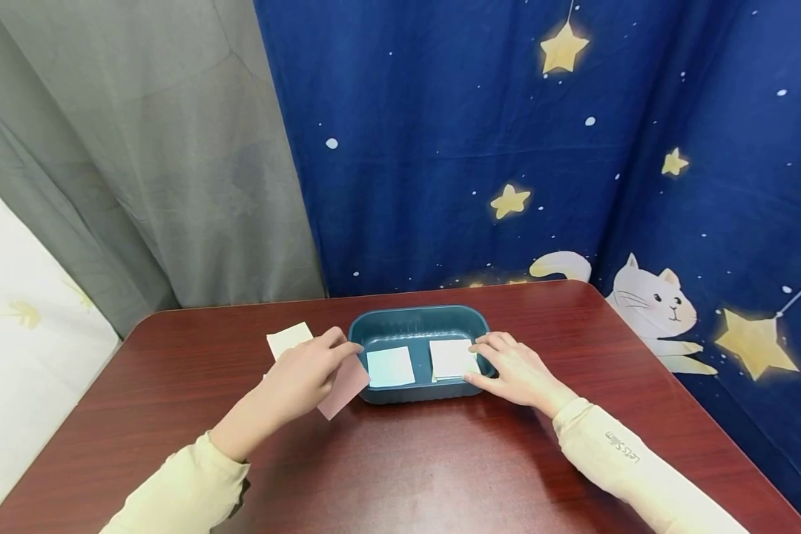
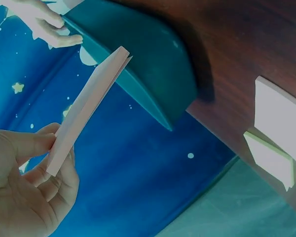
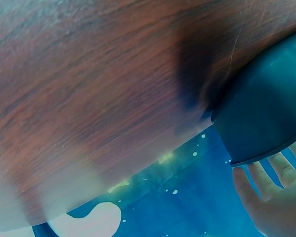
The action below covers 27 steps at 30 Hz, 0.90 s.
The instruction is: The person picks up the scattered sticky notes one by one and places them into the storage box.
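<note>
My left hand (image 1: 307, 374) pinches a pink pad of sticky notes (image 1: 344, 387) between thumb and fingers, beside the left end of a dark teal plastic basket (image 1: 407, 395). In the left wrist view the pink pad (image 2: 86, 111) is seen edge-on, tilted, its top sheets slightly parted. Two pale pads lie apart in the basket: a light bluish one (image 1: 390, 367) at left and a white one (image 1: 452, 359) at right. My right hand (image 1: 517, 371) reaches over the basket's right rim, fingers spread and fairly straight, fingertips close to the white pad. Whether they touch it is unclear.
On the table (image 1: 414, 467), left of the basket, lies a pale yellow pad (image 1: 288, 338), partly behind my left hand. The left wrist view shows a larger whitish pad (image 2: 281, 116) near a smaller yellow-edged one (image 2: 270, 158). Curtains (image 1: 427, 148) hang behind the table's far edge.
</note>
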{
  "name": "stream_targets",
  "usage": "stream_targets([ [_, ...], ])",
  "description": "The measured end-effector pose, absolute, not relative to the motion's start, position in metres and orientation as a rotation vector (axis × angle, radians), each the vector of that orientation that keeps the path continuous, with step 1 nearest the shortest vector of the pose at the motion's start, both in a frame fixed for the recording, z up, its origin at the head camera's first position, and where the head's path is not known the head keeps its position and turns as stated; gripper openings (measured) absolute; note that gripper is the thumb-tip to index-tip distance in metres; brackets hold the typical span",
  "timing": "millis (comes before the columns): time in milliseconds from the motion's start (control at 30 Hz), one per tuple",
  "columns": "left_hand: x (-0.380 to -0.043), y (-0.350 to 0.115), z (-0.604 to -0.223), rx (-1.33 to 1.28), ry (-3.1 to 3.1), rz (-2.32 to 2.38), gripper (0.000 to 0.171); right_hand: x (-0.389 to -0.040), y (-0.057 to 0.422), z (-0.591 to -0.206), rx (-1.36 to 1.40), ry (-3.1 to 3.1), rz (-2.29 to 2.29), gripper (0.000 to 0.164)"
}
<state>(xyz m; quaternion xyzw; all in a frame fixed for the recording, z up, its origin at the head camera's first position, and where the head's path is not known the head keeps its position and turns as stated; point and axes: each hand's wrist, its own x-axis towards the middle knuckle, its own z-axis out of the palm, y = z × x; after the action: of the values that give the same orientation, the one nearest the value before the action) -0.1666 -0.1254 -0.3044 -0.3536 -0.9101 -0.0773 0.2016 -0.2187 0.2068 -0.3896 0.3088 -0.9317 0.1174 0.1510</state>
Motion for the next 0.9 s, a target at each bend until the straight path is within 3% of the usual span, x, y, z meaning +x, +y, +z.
stream_targets([
  [900, -0.201, -0.095, -0.295, -1.004, -2.507, -0.127, 0.040, -0.218, 0.206, -0.390, 0.871, -2.679, 0.323, 0.055],
])
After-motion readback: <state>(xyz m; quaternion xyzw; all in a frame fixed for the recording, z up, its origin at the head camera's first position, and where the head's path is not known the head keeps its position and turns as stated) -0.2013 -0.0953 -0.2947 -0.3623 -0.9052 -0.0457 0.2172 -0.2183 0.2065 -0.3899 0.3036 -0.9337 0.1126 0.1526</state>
